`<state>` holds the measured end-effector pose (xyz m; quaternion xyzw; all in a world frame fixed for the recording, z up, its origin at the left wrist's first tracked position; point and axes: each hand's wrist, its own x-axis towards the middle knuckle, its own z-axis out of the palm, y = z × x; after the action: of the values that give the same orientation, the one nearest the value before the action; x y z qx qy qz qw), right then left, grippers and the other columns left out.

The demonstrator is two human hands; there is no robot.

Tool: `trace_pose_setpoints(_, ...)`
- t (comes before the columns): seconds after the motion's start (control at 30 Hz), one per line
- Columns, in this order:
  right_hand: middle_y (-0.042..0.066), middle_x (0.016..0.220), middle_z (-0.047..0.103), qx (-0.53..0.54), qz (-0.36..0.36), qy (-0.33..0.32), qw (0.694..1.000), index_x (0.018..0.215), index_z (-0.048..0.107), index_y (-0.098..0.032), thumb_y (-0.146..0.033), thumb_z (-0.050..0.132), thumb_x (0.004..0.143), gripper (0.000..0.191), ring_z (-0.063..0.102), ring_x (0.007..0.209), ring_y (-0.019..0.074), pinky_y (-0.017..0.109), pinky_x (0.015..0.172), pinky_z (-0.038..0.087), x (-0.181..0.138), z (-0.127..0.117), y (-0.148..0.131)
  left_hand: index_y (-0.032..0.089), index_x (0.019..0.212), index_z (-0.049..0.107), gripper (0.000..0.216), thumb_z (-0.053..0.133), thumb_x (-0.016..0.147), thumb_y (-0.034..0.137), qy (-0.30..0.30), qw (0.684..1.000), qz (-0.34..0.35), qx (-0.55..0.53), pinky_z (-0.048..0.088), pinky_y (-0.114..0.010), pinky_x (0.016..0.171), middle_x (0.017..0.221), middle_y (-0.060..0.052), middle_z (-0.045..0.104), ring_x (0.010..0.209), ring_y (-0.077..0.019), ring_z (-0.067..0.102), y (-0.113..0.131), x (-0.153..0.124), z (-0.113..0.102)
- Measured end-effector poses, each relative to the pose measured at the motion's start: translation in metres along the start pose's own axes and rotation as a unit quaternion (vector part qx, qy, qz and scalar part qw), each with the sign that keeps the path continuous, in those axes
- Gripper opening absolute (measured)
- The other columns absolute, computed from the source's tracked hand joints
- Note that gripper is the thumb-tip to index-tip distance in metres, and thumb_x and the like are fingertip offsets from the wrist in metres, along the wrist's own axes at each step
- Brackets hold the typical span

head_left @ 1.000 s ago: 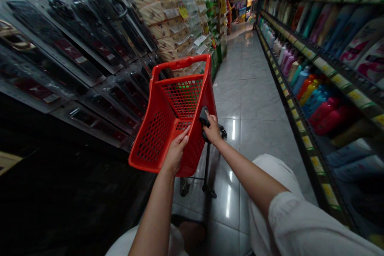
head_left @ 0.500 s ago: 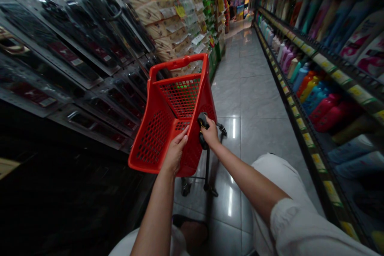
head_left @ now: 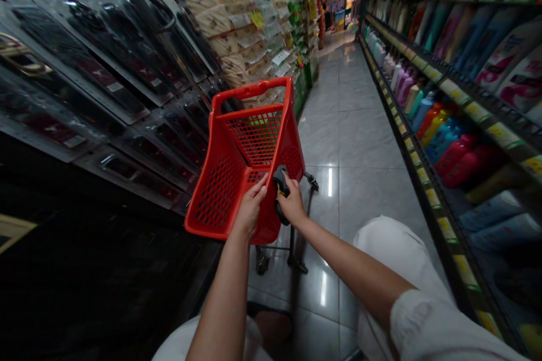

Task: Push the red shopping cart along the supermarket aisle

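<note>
My right hand (head_left: pixel 293 201) is closed around black scissors (head_left: pixel 280 177) with rounded handles and yellow trim; their blades do not show. They are in front of the near right side of a red shopping cart (head_left: pixel 292 146), whose perforated basket holds nothing that I can see. Just left of them, my left hand (head_left: pixel 249 208) has thumb and forefinger pinched together at the cart's near side. Whatever is between those fingers is too small or hidden to make out.
Packaged goods hang on a rack (head_left: pixel 127 67) close on the left, beyond which are stacked beige packs (head_left: pixel 220 17). Shelves of colourful bottles (head_left: pixel 449 141) line the right. A grey tiled floor (head_left: pixel 359 124) runs down the aisle, with a person (head_left: pixel 324 4) far off.
My right hand and the scissors have moved slightly left and down, closer to my left hand. The cart has hardly shifted in view.
</note>
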<state>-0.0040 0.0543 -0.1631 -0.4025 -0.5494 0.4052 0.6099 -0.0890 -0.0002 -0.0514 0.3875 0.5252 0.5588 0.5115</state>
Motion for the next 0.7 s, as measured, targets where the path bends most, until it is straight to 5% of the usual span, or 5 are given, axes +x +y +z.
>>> trace_pose_setpoints(0.13, 0.007, 0.117, 0.058, 0.012, 0.005, 0.006, 1.000, 0.134, 0.053, -0.022, -0.012, 0.053, 0.072, 0.063, 0.056, 0.112, 0.0193, 0.034, 0.103, 0.043, -0.010, -0.003, -0.002, 0.018, 0.131, 0.060, 0.066, 0.079, 0.070, 0.035, 0.000, 1.000, -0.003, -0.008, 0.031, -0.041, 0.115, 0.134, -0.010, 0.061, 0.131, -0.0263, 0.051, 0.001, 0.000, 0.001)
trace_pose_setpoints(0.33, 0.008, 0.110, 0.064, -0.003, 0.172, 0.043, 0.984, 0.120, 0.055, -0.019, -0.012, 0.054, 0.067, 0.054, 0.058, 0.106, 0.0223, 0.040, 0.098, 0.046, -0.045, 0.003, 0.022, 0.019, 0.135, 0.056, 0.069, 0.077, 0.072, 0.036, 0.003, 1.000, -0.025, -0.016, 0.037, -0.044, 0.112, 0.129, -0.010, 0.065, 0.124, -0.0267, 0.057, 0.003, -0.003, 0.003)
trace_pose_setpoints(0.57, 0.007, 0.120, 0.058, 0.037, 0.007, 0.003, 0.999, 0.119, 0.054, -0.023, -0.015, 0.054, 0.070, 0.049, 0.053, 0.116, 0.0207, 0.038, 0.106, 0.040, -0.034, 0.002, -0.014, 0.017, 0.133, 0.059, 0.072, 0.080, 0.067, 0.038, 0.004, 1.000, -0.005, -0.004, 0.035, -0.041, 0.112, 0.129, -0.012, 0.064, 0.125, -0.0262, 0.056, -0.002, 0.004, 0.000)
trace_pose_setpoints(0.7, 0.009, 0.118, 0.059, -0.003, 0.100, 0.017, 0.995, 0.119, 0.054, -0.020, -0.010, 0.050, 0.066, 0.054, 0.054, 0.114, 0.0222, 0.041, 0.105, 0.040, -0.056, 0.003, 0.009, 0.016, 0.133, 0.058, 0.071, 0.078, 0.069, 0.040, 0.011, 1.000, 0.001, 0.000, 0.037, -0.042, 0.110, 0.124, -0.012, 0.068, 0.120, -0.0258, 0.059, -0.004, 0.007, 0.001)
